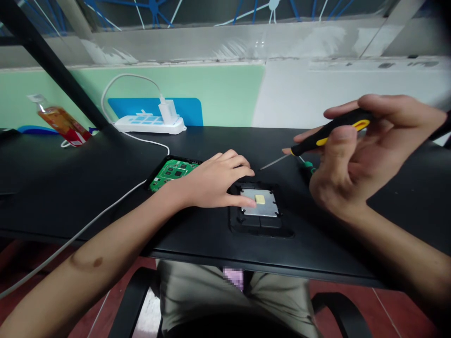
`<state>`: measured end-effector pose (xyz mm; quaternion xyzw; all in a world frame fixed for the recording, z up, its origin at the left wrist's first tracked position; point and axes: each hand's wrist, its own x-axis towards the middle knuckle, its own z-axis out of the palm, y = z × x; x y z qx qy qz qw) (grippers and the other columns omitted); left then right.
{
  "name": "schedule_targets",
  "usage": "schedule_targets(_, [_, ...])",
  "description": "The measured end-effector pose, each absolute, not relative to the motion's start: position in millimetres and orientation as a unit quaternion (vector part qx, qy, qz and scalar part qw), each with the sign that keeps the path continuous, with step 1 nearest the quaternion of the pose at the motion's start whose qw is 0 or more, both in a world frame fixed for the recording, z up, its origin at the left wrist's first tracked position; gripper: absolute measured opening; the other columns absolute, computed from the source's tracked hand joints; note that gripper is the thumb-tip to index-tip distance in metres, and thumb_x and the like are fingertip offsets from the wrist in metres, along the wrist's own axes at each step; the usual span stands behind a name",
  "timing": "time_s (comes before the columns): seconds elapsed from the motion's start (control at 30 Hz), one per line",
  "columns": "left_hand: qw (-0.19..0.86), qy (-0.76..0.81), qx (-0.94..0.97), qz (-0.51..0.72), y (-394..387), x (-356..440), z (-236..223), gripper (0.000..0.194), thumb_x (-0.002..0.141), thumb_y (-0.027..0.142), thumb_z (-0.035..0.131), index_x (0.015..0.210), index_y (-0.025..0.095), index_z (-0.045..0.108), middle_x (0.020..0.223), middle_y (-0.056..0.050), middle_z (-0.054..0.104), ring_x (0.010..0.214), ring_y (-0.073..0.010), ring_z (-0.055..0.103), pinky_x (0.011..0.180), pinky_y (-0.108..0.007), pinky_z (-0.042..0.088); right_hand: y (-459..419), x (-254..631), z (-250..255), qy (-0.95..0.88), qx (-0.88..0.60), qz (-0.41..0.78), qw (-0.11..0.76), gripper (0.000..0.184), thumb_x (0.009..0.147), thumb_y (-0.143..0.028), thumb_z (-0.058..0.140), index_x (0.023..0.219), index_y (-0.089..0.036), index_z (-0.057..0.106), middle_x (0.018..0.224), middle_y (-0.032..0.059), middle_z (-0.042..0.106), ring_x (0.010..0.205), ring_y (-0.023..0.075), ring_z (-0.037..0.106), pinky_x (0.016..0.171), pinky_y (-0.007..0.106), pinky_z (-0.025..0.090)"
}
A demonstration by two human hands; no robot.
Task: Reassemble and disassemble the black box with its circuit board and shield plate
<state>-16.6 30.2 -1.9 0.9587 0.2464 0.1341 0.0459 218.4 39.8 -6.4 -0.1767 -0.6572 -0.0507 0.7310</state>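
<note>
My right hand (pixel 362 159) is closed round the black-and-yellow handle of a screwdriver (pixel 326 133). Its thin shaft slants down and left, and the tip is above the desk, beyond a black plastic housing (pixel 259 230). A metal plate (pixel 251 209) with a small pale yellow pad (pixel 260 199) lies in the housing. My left hand (pixel 218 180) reaches over the housing's left side, fingers stretched out and apart, its thumb over the plate near the pad. Left of that hand, a green circuit board (pixel 172 172) sits in a black frame, partly hidden by my wrist.
A green-tipped tool (pixel 309 165) lies behind my right hand, mostly hidden. A white power strip (pixel 151 124) with a plugged-in charger (pixel 168 111) stands by the wall, its white cable (pixel 105 206) crossing the desk at left. A drink bottle (pixel 63 123) is at the far left.
</note>
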Motion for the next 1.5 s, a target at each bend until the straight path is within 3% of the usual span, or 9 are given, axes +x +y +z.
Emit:
schedule_targets(0.17, [0.051,0.23,0.962,0.141,25,-17,3,0.075,0.088,0.076,0.066,0.132,0.015,0.064,0.138,-0.017,0.06,0.124,-0.0325,0.055,0.108,-0.045,0.044,36,213,-5,-0.653,-0.167,-0.055,0.737,0.03,0.099,-0.042,0.06,0.129,-0.046,0.064,0.12,-0.0009,0.051,0.091,0.0115,0.066,0.048,0.017,0.061])
schedule_targets(0.37, [0.096,0.255,0.96,0.063,15,-14,10,0.098,0.072,0.08,0.078,0.139,0.011,0.058,0.131,-0.016,0.061,0.117,-0.0329,0.06,0.105,-0.045,0.046,25,207,-9,-0.662,-0.177,-0.017,0.728,0.037,0.094,-0.05,0.065,0.131,-0.043,0.066,0.121,0.0015,0.052,0.093,0.0155,0.066,0.045,0.021,0.061])
schedule_targets(0.63, [0.094,0.261,0.96,0.028,8,-13,12,0.113,0.063,0.083,0.082,0.143,0.009,0.052,0.132,-0.018,0.059,0.119,-0.036,0.057,0.106,-0.047,0.045,17,202,-8,-0.678,-0.156,0.01,0.718,0.042,0.09,-0.039,0.073,0.132,-0.039,0.066,0.121,0.0028,0.051,0.099,0.0185,0.067,0.046,0.024,0.064])
schedule_targets(1.1, [0.095,0.23,0.965,0.079,6,-4,2,0.104,0.069,0.082,0.078,0.137,0.006,0.057,0.13,-0.02,0.061,0.118,-0.0365,0.058,0.108,-0.048,0.044,25,200,-14,-0.699,-0.066,0.013,0.711,0.055,0.084,-0.017,0.075,0.136,-0.026,0.064,0.12,0.0047,0.058,0.101,0.0195,0.071,0.054,0.027,0.069])
schedule_targets(1.4, [0.092,0.231,0.965,0.079,8,-5,1,0.104,0.069,0.085,0.076,0.135,0.008,0.057,0.128,-0.019,0.061,0.117,-0.0377,0.058,0.105,-0.049,0.046,21,196,-14,-0.694,-0.062,0.034,0.716,0.053,0.083,-0.014,0.075,0.134,-0.026,0.066,0.12,0.0044,0.061,0.102,0.0195,0.072,0.054,0.026,0.07])
schedule_targets(1.5, [0.087,0.232,0.966,0.078,8,-4,2,0.102,0.069,0.085,0.076,0.134,0.009,0.058,0.135,-0.021,0.06,0.12,-0.039,0.058,0.107,-0.051,0.046,15,198,-12,-0.716,-0.105,0.037,0.689,0.058,0.082,-0.014,0.077,0.135,-0.032,0.065,0.121,0.0033,0.066,0.099,0.02,0.075,0.055,0.026,0.069])
